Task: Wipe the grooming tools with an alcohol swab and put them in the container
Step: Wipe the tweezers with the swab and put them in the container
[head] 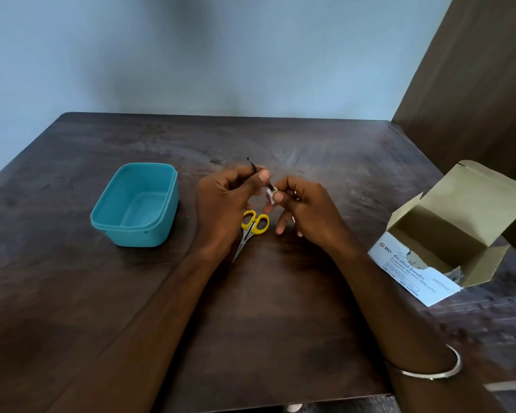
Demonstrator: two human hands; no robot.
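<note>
Pinching a thin dark tool point(254, 169), the left hand point(230, 201) meets the right hand point(304, 210) gripping a white swab point(270, 194).

Two hands are in view, the left hand point(224, 201) and the right hand point(307, 210). One thin dark grooming tool point(254, 168) shows, and one small white swab point(271, 194). One pair of yellow-handled scissors point(252, 226) lies on the one dark counter point(280, 323). There is one teal container point(137, 204), one open cardboard box of alcohol swabs point(447, 234), and one metal bangle point(429, 372).
</note>
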